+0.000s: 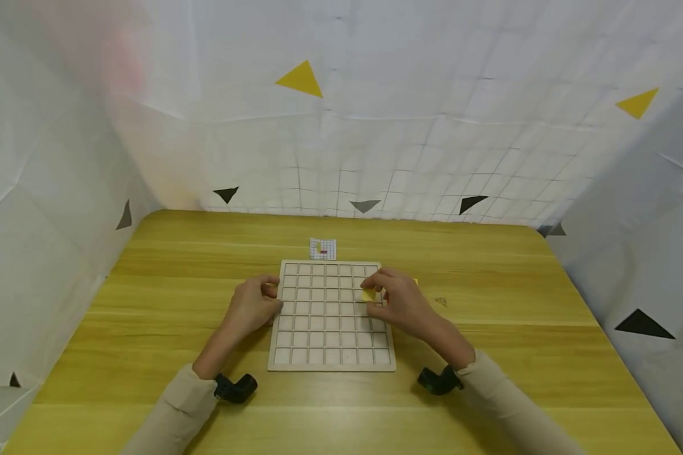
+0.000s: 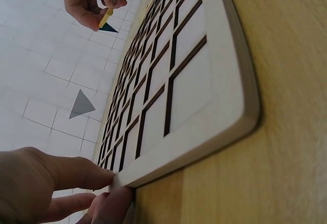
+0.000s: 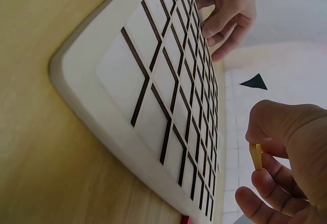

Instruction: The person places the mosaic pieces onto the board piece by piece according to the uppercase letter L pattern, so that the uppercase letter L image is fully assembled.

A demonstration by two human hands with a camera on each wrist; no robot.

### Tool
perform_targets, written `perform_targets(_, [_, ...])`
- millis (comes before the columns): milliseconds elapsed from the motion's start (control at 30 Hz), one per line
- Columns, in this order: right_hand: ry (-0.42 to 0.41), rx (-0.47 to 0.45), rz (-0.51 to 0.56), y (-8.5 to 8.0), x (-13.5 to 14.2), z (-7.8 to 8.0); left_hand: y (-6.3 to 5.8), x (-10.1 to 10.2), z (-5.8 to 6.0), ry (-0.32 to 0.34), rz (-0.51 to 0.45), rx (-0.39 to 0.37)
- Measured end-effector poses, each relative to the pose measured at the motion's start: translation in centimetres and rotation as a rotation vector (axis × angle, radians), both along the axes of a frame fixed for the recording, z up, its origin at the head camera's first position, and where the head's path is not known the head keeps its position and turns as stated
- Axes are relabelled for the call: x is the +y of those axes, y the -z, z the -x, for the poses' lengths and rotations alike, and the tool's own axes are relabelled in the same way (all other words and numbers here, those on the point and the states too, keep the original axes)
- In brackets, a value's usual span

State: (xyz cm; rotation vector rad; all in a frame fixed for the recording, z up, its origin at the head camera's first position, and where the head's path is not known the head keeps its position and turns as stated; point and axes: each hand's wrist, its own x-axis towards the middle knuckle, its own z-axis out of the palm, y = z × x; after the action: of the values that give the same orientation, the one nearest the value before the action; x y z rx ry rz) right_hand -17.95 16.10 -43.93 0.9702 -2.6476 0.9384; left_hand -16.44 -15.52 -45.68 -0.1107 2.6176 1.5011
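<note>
A pale wooden grid board (image 1: 332, 357) with square recesses lies flat on the table. At its left edge is my left hand (image 1: 253, 304), thumb and forefinger apart and touching the rim. My right hand (image 1: 403, 301) is above the board's right side and pinches a thin yellow square tile (image 1: 368, 295) between thumb and fingers. The right wrist view shows the yellow tile nearly edge-on, raised above the board. A red piece (image 3: 185, 219) peeks out beside the board's right edge. Part of another yellow piece (image 1: 415, 281) shows behind the right hand, which hides the rest.
A small printed grid card (image 1: 323, 249) with yellow and red marks lies just beyond the board's far edge. The wooden table (image 1: 330, 411) is bordered by white sheet walls (image 1: 375, 76) with coloured triangles. Dark wrist devices (image 1: 236, 388) sit at both cuffs.
</note>
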Motion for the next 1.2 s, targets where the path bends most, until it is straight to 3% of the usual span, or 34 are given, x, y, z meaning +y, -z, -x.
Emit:
perform_targets(267, [-0.046,-0.009,0.005,0.0,-1.2,0.4,0.0,0.0,0.1,0.0,0.014,-0.008])
perform_targets(900, [-0.067,0.05,-0.045,0.1,-4.7,1.4,0.0,-0.2,0.0,0.013,0.01,-0.005])
perform_targets(1200, [-0.082,-0.033,-0.05,-0.1,-6.4,2.0,0.1,-0.2,0.1,0.017,0.021,0.009])
